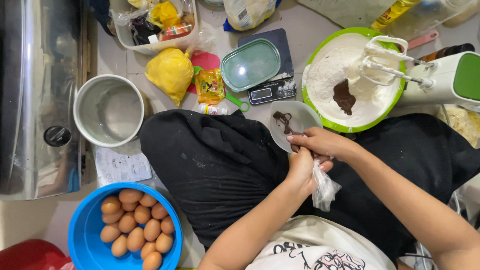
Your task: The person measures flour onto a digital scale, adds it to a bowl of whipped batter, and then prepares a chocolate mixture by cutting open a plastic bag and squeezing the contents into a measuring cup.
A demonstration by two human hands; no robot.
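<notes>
Between both hands (310,154), plastic bag (324,190) hanging lengthwise downward.

mixer (447,79) crowds green bowl (327,120)

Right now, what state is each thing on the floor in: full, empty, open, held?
Blue bowl: filled with brown eggs.
Metal pot: empty.
Green mixing bowl: holds white flour and a brown dollop.
Hand mixer: lying on the bowl's rim, beaters over the flour.
Small clear dish: smeared with brown paste.
Plastic bag: held by left hand and right hand.
Kitchen scale: oval lid on top.
</notes>
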